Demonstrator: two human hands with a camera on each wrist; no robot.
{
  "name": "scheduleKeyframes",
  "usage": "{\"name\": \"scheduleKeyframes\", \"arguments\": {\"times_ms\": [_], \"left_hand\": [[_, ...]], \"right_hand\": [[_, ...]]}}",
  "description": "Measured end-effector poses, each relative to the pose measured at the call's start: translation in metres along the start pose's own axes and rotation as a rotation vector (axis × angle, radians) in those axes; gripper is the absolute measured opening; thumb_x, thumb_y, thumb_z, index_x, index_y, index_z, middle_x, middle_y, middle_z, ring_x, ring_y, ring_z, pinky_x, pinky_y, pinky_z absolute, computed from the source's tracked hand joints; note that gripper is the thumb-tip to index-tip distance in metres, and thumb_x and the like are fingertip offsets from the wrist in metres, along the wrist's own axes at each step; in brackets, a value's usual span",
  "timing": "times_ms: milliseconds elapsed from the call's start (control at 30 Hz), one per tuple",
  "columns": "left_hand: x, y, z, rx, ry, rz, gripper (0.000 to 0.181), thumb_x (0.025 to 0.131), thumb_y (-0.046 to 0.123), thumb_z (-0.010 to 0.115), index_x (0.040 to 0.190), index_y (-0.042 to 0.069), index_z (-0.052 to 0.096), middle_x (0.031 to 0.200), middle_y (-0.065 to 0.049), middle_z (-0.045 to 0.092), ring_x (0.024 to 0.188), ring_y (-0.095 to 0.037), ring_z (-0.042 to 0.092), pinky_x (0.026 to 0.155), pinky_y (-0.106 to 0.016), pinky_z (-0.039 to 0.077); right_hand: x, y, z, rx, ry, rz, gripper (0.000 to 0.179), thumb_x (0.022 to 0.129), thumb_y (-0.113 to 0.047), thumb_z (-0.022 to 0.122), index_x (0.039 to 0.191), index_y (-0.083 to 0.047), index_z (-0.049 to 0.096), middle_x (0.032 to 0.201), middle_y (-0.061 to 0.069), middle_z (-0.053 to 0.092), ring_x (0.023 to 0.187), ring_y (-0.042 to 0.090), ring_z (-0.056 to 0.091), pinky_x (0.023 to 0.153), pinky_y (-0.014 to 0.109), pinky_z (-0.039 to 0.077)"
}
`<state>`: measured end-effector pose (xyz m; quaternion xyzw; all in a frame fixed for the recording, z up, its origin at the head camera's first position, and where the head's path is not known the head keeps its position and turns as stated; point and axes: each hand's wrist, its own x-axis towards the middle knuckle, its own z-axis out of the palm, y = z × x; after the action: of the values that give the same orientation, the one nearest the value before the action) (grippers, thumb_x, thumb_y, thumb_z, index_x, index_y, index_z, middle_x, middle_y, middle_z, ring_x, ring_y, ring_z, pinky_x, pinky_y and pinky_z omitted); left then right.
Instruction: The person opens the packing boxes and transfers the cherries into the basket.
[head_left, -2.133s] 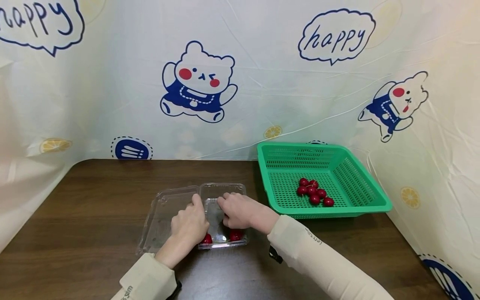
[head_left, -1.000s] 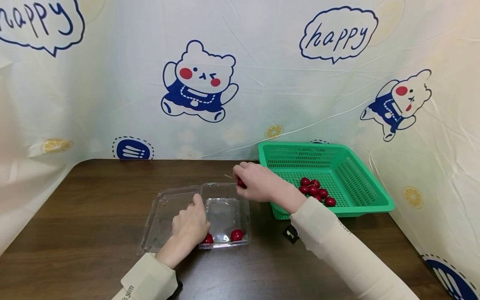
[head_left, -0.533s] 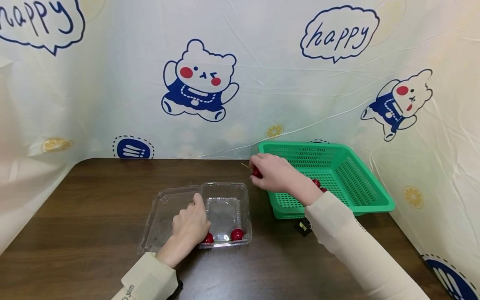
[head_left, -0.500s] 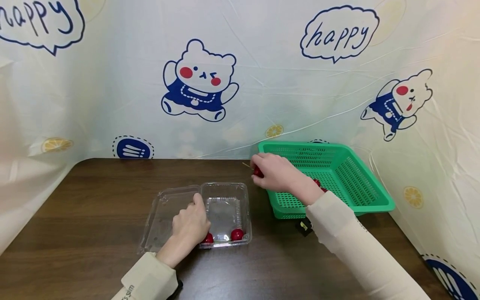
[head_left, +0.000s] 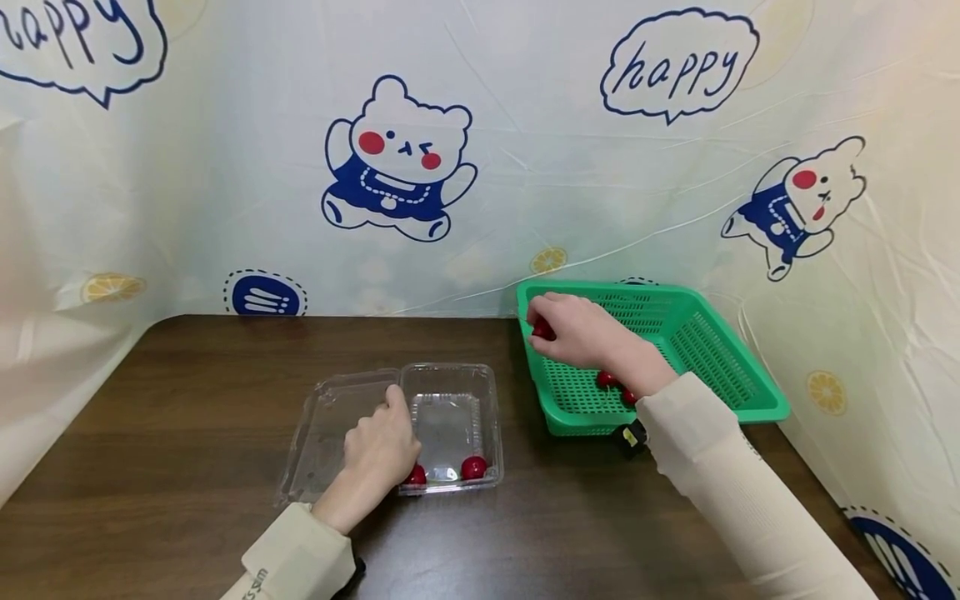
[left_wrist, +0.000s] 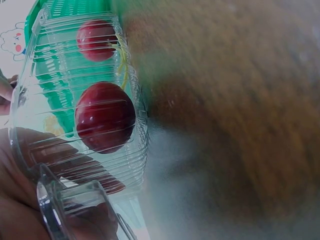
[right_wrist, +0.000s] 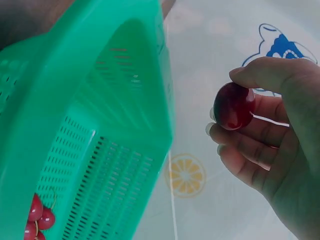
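My left hand [head_left: 380,446] grips the hinge side of an open clear plastic clamshell box [head_left: 447,429], its fingers curled at the wall between lid and base. Two red cherries lie in the base along the near side; one cherry [head_left: 473,467] is at the near right corner, the other [head_left: 416,475] is partly behind the left hand. In the left wrist view both cherries show large through the ribbed wall. Above the left end of a green basket [head_left: 738,358], my right hand [head_left: 581,333] pinches a dark red cherry [right_wrist: 234,106] between thumb and fingers.
Inside the basket lie more cherries [right_wrist: 40,216], partly hidden by the right forearm in the head view. The clamshell's lid [head_left: 330,417] lies folded open to the left on the brown wooden table [head_left: 187,433]. A patterned sheet [head_left: 525,125] hangs behind the table.
My right hand has moved from inside the clamshell up and right to above the basket's left end, with the cherry in its fingers. My left hand has stayed put.
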<state>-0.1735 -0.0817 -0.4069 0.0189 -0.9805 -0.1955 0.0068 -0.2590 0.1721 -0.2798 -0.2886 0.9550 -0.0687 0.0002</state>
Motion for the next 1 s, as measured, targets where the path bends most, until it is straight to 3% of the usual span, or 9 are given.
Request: {"name": "scheduleKeyframes", "arguments": {"times_ms": [1000], "left_hand": [[-0.002, -0.001, -0.001, -0.008, 0.003, -0.007, 0.031, 0.082, 0.011, 0.059, 0.104, 0.0, 0.04, 0.082, -0.017, 0.061, 0.068, -0.043, 0.064, 0.058, -0.051, 0.048]], "right_hand": [[-0.021, 0.069, 0.018, 0.021, -0.036, 0.136, 0.023, 0.093, -0.017, 0.063, 0.112, -0.004, 0.061, 0.106, 0.012, 0.067, 0.086, 0.021, 0.061, 0.08, 0.043, 0.052]]}}
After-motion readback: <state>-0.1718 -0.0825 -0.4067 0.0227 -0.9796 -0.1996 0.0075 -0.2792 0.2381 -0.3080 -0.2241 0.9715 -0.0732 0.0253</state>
